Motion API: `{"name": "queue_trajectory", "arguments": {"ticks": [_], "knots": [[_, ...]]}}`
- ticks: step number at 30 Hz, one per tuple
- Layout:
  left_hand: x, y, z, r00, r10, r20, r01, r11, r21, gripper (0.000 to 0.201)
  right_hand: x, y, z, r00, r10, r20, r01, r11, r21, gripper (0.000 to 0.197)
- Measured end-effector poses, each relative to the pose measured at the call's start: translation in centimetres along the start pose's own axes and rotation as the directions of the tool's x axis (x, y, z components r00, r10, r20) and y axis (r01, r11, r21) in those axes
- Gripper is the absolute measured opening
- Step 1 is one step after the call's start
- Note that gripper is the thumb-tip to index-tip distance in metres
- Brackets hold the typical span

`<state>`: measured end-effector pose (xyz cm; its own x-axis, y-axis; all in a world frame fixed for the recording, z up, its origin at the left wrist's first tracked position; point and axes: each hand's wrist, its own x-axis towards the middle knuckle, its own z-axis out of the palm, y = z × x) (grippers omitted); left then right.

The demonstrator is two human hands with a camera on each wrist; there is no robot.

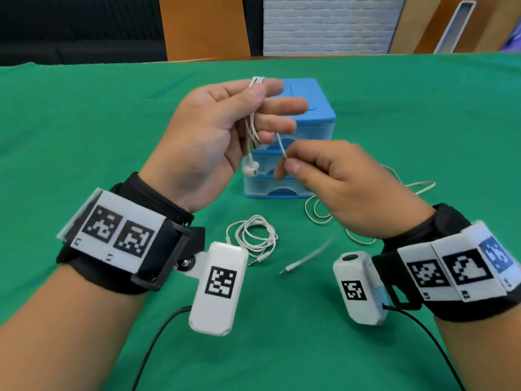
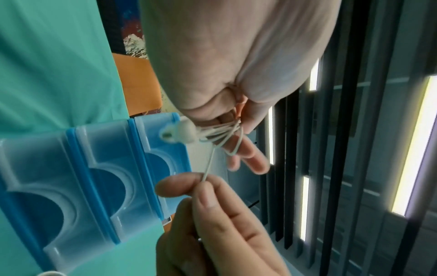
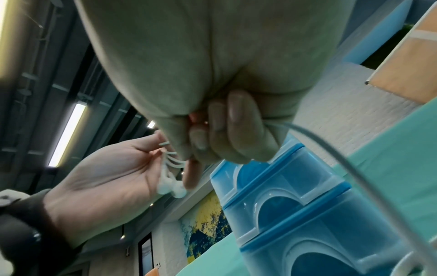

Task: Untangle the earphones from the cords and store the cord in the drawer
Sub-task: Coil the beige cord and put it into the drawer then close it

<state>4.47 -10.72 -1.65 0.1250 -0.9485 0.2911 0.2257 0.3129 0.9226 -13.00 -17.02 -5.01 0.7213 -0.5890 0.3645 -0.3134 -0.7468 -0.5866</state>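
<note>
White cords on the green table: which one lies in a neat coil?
The coiled white cord near the left wrist; the loose white cord sprawls behind the right hand.

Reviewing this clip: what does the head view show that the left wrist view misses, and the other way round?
Head view only: the coiled white cable and the looser cord lying on the green cloth, both wrist cameras, and the top of the blue drawer unit.

Left wrist view only: close up, the loops around the left fingers, and the drawers' cut-out handles.

Both: the left hand holding the bundled earphones, the right hand pinching one strand, and the closed drawers behind.
</note>
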Motion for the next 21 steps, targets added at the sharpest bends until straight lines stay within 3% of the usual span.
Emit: {"name": "queue_trajectory", "arguments": {"ticks": [4, 7, 10, 12, 14, 16, 21], "knots": [[0.0, -0.9, 0.1, 0.998, 0.028, -0.06, -0.026, 0.999, 0.037, 0.031, -0.2, -1.5, 0.4, 0.994, -0.071, 0.079, 0.071, 0.997, -0.004, 0.022], [0.1, -1.5, 0.2, 0.999, 0.029, -0.032, -0.025, 0.991, 0.128, 0.033, -0.3, -2.1, 0.3, 0.99, -0.134, -0.04, 0.133, 0.991, -0.017, 0.025], [0.0, -1.6, 0.1, 0.997, 0.038, 0.071, -0.061, 0.929, 0.364, 0.024, -0.3, -2.3, -0.3, 0.974, -0.168, -0.148, 0.171, 0.985, 0.005, 0.026], [-0.2, -1.7, 0.0, 0.988, 0.013, 0.152, -0.078, 0.899, 0.431, 0.031, -0.3, -2.4, -0.9, 0.961, -0.168, -0.22, 0.175, 0.984, 0.015, 0.025], [-0.3, -1.9, 0.0, 0.973, -0.059, 0.221, -0.041, 0.905, 0.424, 0.047, 0.0, -2.0, -1.5, 0.939, -0.14, -0.315, 0.162, 0.986, 0.046, 0.023], [-0.4, -1.9, 0.1, 0.965, -0.097, 0.244, -0.006, 0.921, 0.389, 0.047, 0.5, -1.4, -2.0, 0.924, -0.086, -0.373, 0.128, 0.988, 0.09, 0.018], [-0.5, -1.6, 0.3, 0.973, -0.097, 0.209, 0.036, 0.959, 0.28, 0.038, 1.0, -0.5, -1.4, 0.945, -0.022, -0.326, 0.122, 0.949, 0.29, 0.01]]}}
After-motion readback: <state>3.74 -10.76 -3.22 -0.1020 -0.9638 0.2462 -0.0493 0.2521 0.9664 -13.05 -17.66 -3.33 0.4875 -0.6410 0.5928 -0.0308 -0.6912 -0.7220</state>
